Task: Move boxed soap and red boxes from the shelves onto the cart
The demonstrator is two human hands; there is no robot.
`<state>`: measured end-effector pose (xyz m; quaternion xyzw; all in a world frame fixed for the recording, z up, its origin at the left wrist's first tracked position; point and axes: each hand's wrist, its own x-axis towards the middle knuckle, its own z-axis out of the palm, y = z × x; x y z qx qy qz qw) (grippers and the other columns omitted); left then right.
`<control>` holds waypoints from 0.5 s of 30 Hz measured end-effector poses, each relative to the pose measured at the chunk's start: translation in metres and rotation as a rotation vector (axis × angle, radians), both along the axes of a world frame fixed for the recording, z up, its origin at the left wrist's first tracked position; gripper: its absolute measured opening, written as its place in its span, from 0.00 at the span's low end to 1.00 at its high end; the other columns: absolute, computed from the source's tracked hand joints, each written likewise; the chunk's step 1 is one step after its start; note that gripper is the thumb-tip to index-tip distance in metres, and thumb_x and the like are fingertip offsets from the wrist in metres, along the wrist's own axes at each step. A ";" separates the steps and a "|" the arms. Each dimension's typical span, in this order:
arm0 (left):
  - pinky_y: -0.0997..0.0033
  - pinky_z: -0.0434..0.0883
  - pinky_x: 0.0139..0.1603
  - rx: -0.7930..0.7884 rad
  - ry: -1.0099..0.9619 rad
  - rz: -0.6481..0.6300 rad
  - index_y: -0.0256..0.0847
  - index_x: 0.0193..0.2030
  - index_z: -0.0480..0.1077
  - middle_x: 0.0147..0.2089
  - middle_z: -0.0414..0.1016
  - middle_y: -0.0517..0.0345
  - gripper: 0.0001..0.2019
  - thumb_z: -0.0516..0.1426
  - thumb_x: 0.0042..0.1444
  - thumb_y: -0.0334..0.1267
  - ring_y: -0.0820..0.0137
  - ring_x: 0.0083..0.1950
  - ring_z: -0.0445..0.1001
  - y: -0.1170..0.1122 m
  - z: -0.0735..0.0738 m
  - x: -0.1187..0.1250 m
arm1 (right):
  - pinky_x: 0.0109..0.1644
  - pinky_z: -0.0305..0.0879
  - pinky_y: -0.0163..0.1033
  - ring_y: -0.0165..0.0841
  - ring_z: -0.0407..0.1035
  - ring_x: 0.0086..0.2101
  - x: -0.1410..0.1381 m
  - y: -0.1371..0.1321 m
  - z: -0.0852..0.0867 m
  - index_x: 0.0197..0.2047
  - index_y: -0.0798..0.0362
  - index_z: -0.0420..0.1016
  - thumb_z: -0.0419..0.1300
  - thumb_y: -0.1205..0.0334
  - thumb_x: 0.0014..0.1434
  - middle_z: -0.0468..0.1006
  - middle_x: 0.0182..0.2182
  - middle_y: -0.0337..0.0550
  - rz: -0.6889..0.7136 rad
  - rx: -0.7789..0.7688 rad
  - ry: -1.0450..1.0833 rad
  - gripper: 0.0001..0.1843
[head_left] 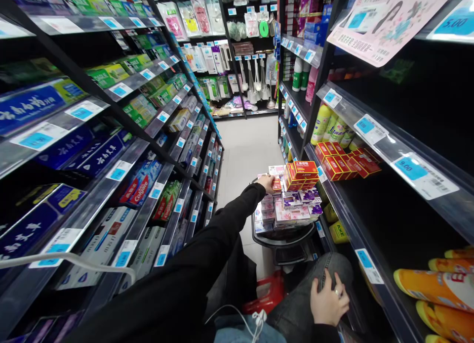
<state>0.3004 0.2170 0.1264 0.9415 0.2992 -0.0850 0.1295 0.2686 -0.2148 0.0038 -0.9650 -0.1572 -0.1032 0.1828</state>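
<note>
My left hand (265,183) reaches forward in a black sleeve to a black trolley (285,238) piled with small boxes. Its fingers are closed round a small red box (276,185) at the left of the pile, beside a stack of red and yellow boxes (300,175). Pink and purple boxes (293,208) lie below them. My right hand (328,296) rests flat on my knee in grey jeans, fingers spread, a ring on one finger, holding nothing. More red boxes (346,164) of the same kind stand on the right shelf.
Tall shelves line both sides of a narrow aisle: toothpaste packs (142,182) on the left, yellow bottles (321,123) and orange packs (437,286) on the right. A red basket (267,294) sits on the floor by my legs. A white cable (237,314) hangs over my lap.
</note>
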 end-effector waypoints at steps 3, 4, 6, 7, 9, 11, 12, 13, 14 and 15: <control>0.61 0.65 0.59 0.036 0.026 -0.030 0.37 0.53 0.68 0.53 0.71 0.44 0.33 0.68 0.39 0.44 0.55 0.54 0.71 0.003 -0.007 0.002 | 0.51 0.63 0.58 0.50 0.61 0.56 0.000 0.000 -0.001 0.51 0.44 0.77 0.47 0.51 0.64 0.68 0.58 0.46 0.019 -0.060 -0.107 0.21; 0.61 0.66 0.59 0.044 0.032 -0.039 0.37 0.54 0.67 0.53 0.71 0.44 0.34 0.68 0.39 0.45 0.55 0.54 0.70 0.004 -0.008 0.003 | 0.51 0.64 0.57 0.50 0.61 0.56 0.000 0.000 -0.001 0.51 0.45 0.77 0.48 0.51 0.64 0.68 0.58 0.46 0.022 -0.075 -0.123 0.21; 0.61 0.66 0.58 0.059 0.039 -0.056 0.37 0.55 0.66 0.54 0.70 0.44 0.35 0.68 0.39 0.45 0.55 0.55 0.70 0.003 -0.010 0.004 | 0.50 0.65 0.56 0.49 0.62 0.55 0.001 0.000 -0.001 0.50 0.45 0.78 0.48 0.52 0.64 0.68 0.58 0.46 0.025 -0.095 -0.147 0.21; 0.61 0.66 0.58 0.065 0.041 -0.063 0.37 0.56 0.66 0.54 0.70 0.44 0.35 0.68 0.40 0.46 0.54 0.55 0.70 0.003 -0.010 0.005 | 0.49 0.65 0.55 0.49 0.62 0.55 0.001 0.000 -0.001 0.50 0.46 0.78 0.48 0.52 0.64 0.68 0.57 0.46 0.026 -0.101 -0.158 0.21; 0.61 0.67 0.58 0.076 0.044 -0.073 0.37 0.56 0.66 0.54 0.70 0.44 0.36 0.67 0.40 0.47 0.54 0.56 0.69 0.002 -0.010 0.007 | 0.49 0.65 0.55 0.49 0.63 0.54 0.001 0.000 0.000 0.50 0.47 0.79 0.49 0.52 0.64 0.69 0.57 0.47 0.026 -0.109 -0.177 0.20; 0.61 0.67 0.59 0.083 0.048 -0.077 0.37 0.56 0.66 0.53 0.70 0.44 0.35 0.67 0.41 0.47 0.54 0.56 0.69 0.000 -0.008 0.009 | 0.49 0.66 0.55 0.50 0.63 0.54 0.001 0.000 0.000 0.50 0.47 0.79 0.50 0.53 0.64 0.69 0.57 0.47 0.027 -0.114 -0.191 0.20; 0.61 0.67 0.58 0.086 0.050 -0.078 0.37 0.56 0.66 0.53 0.70 0.44 0.35 0.67 0.41 0.47 0.54 0.56 0.69 0.000 -0.007 0.009 | 0.48 0.66 0.55 0.50 0.63 0.53 0.002 0.000 0.001 0.49 0.47 0.79 0.50 0.53 0.64 0.69 0.57 0.47 0.028 -0.115 -0.197 0.19; 0.60 0.67 0.58 0.087 0.053 -0.079 0.37 0.56 0.66 0.54 0.70 0.44 0.35 0.67 0.40 0.47 0.54 0.55 0.70 -0.001 -0.006 0.010 | 0.48 0.66 0.55 0.49 0.64 0.53 0.002 -0.001 0.001 0.49 0.46 0.79 0.50 0.53 0.64 0.69 0.57 0.47 0.030 -0.116 -0.202 0.19; 0.60 0.67 0.58 0.086 0.056 -0.080 0.38 0.55 0.66 0.54 0.70 0.44 0.35 0.68 0.40 0.47 0.54 0.55 0.70 -0.001 -0.005 0.010 | 0.47 0.67 0.55 0.49 0.64 0.53 0.002 -0.001 0.001 0.49 0.46 0.79 0.50 0.53 0.64 0.70 0.56 0.47 0.033 -0.118 -0.207 0.19; 0.60 0.67 0.58 0.085 0.058 -0.079 0.38 0.55 0.66 0.54 0.70 0.44 0.35 0.68 0.40 0.47 0.54 0.55 0.70 -0.001 -0.005 0.010 | 0.47 0.67 0.54 0.49 0.64 0.52 0.002 -0.001 0.001 0.49 0.46 0.79 0.50 0.53 0.64 0.70 0.56 0.46 0.035 -0.118 -0.211 0.19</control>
